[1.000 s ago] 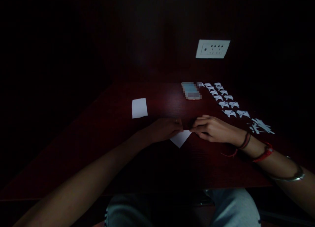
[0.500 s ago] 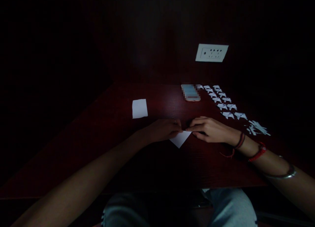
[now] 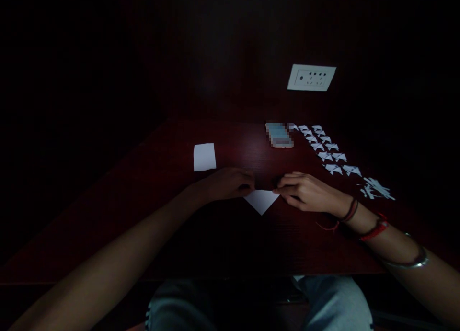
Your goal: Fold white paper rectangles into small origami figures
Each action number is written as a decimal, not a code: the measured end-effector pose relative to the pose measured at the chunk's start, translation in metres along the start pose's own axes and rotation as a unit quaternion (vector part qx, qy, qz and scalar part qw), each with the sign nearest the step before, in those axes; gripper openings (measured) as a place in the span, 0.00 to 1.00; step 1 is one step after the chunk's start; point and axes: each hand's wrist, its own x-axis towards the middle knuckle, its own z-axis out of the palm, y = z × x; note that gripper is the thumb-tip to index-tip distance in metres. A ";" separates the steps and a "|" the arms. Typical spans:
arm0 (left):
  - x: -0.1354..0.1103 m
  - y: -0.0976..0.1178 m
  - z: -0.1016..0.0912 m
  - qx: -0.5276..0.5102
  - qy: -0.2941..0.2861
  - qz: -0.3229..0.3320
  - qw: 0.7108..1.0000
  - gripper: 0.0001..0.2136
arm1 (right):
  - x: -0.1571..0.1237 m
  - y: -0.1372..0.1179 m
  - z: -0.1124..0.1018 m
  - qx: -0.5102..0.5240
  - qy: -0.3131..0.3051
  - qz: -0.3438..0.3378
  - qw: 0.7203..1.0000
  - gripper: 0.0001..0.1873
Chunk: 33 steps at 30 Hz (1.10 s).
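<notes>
A white sheet of paper folded into a triangle [image 3: 262, 201] lies on the dark red table, its point toward me and its long folded edge away from me. My left hand [image 3: 233, 183] is closed at the left end of that edge, fingertips pressed on the paper. At the right end, my right hand [image 3: 301, 191] pinches the corner with thumb and fingers. The middle of the fold shows between the two hands. Beyond my left hand, a white square of paper [image 3: 204, 157] lies flat.
A phone [image 3: 279, 135] lies near the back of the table [image 3: 172, 240]. Rows of small folded paper figures [image 3: 325, 156] stand at right, with a pile of thin paper strips [image 3: 377, 188] nearer me. A socket plate [image 3: 312, 77] is on the wall.
My left hand has slid left along the folded edge, baring more of the triangle. My right hand stays at the right corner, only slightly shifted.
</notes>
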 end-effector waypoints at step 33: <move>0.013 0.027 0.038 0.108 0.059 -0.047 0.991 0.12 | 0.002 0.008 0.010 0.123 0.014 0.057 0.991 0.14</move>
